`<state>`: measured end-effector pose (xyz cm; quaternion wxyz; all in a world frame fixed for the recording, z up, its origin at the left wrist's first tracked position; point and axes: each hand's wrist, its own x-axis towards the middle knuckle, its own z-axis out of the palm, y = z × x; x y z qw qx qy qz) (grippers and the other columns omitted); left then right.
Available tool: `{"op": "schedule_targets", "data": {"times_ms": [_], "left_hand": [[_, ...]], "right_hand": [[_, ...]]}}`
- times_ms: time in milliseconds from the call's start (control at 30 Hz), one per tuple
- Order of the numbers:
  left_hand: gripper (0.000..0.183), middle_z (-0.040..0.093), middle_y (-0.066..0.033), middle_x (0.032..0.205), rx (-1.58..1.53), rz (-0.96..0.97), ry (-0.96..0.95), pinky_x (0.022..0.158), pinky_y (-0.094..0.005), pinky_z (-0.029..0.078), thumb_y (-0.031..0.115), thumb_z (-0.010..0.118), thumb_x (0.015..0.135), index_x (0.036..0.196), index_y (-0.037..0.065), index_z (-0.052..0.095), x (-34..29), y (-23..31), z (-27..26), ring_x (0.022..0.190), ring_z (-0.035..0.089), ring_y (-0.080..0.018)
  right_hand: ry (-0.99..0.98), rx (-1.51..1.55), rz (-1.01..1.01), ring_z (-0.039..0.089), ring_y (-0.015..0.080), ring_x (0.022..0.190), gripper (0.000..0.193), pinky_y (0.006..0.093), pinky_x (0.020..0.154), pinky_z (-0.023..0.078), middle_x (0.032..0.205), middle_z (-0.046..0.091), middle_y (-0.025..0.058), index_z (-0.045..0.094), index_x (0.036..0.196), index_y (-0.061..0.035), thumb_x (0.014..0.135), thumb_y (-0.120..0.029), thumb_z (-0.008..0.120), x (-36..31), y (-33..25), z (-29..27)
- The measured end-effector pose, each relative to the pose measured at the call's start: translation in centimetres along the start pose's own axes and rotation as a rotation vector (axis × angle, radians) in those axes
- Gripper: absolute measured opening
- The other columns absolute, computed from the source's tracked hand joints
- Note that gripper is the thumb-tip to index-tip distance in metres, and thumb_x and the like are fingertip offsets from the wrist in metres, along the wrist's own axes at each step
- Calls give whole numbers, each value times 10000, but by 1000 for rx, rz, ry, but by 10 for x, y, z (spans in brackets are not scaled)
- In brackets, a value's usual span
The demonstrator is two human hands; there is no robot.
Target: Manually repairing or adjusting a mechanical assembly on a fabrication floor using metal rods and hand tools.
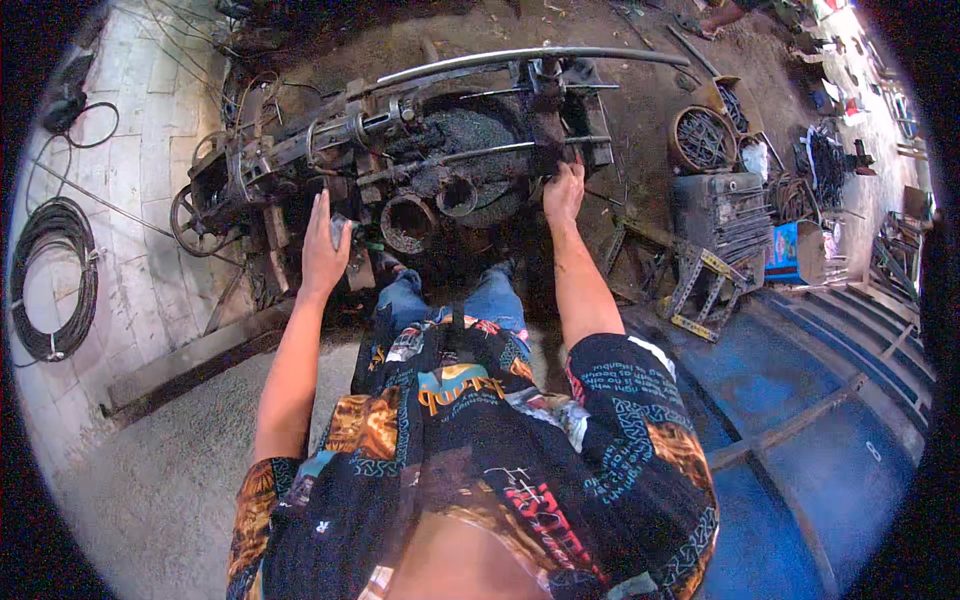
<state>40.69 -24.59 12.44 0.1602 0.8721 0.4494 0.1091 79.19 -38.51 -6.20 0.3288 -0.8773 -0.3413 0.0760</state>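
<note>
In front of me stands a dark, greasy metal machine (370,125) with rails, clamps and a spoked wheel (187,215) at its left end. My left hand (325,252) is by its near left side, fingers stretched up and thumb apart. A small grey piece (341,230) shows between thumb and fingers; whether I touch it is unclear. My right hand (564,195) is at the dark upright block (545,110) on the machine's right, its fingers bent against a part hidden beneath them. A long bright metal rod (540,54) lies across the far side.
Dark metal chips (470,140) heap in the machine's middle, behind two round cans (408,222). On the right are a round bin of metal pieces (703,138), a grey metal box (720,205), an angle-iron stand (705,285) and blue sheet metal (780,400). Coiled cable (55,280) lies left.
</note>
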Motion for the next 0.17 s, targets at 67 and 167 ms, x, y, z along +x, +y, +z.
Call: {"op": "schedule_targets", "data": {"times_ms": [67,167], "left_hand": [[625,354,-242,1474,-10,-32,-20,1111,-421,324,218,569,949,1469,11,293,-13,1,1,1377,340,-372],[632,364,-210,1481,2,-111,-55,1118,-432,318,229,568,955,1488,60,273,-43,-10,3,1374,350,-366]], "right_hand": [[-42,-56,10,526,378,1073,331,440,899,470,1121,549,173,639,1073,-2,744,-33,627,7,1,5],[-141,-170,-13,493,355,1142,300,429,939,460,1182,529,154,648,1036,-16,741,-70,659,14,-7,14]]}}
